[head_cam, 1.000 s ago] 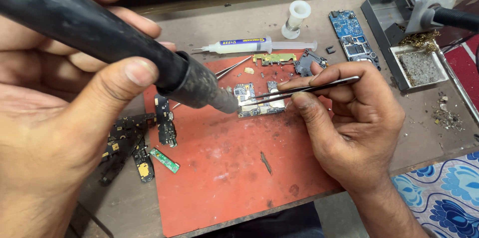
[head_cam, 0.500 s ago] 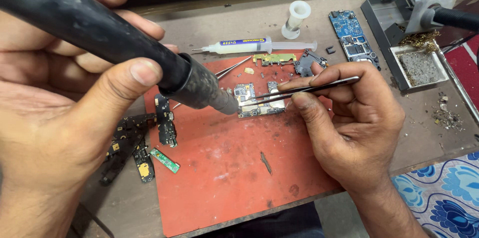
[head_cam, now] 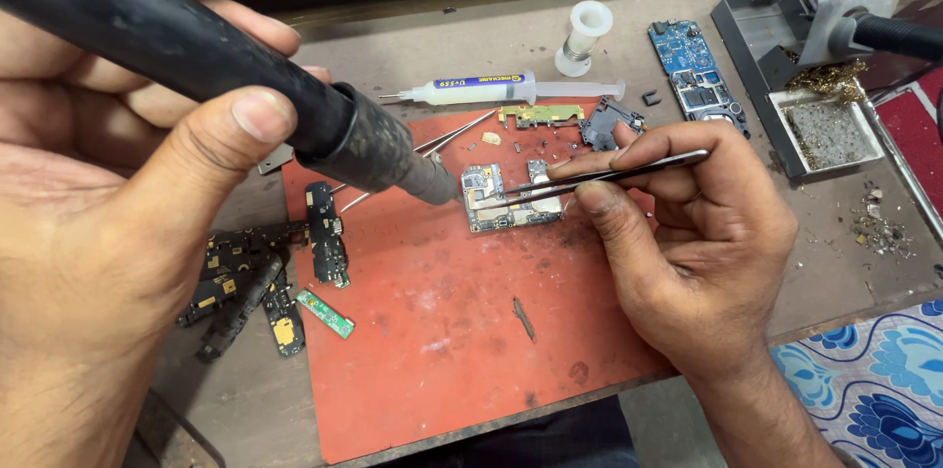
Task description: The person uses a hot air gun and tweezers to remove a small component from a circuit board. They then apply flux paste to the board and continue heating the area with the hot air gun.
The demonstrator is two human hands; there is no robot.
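Hands: left (head_cam: 118,232) grips hot-air wand (head_cam: 196,55); right (head_cam: 697,242) pinches tweezers (head_cam: 599,176); blue-labelled syringe (head_cam: 491,88) behind.

small circuit board (head_cam: 511,198) flat on red mat (head_cam: 442,330)

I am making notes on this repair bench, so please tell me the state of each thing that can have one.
left hand: gripping the hot-air tool.
hot-air tool: tilted, nozzle at the circuit board.
right hand: pinching the tweezers.
tweezers: closed, tips on the circuit board.
circuit board: flat on the red mat.
syringe: lying flat.
blue board: lying beside the mat, untouched.
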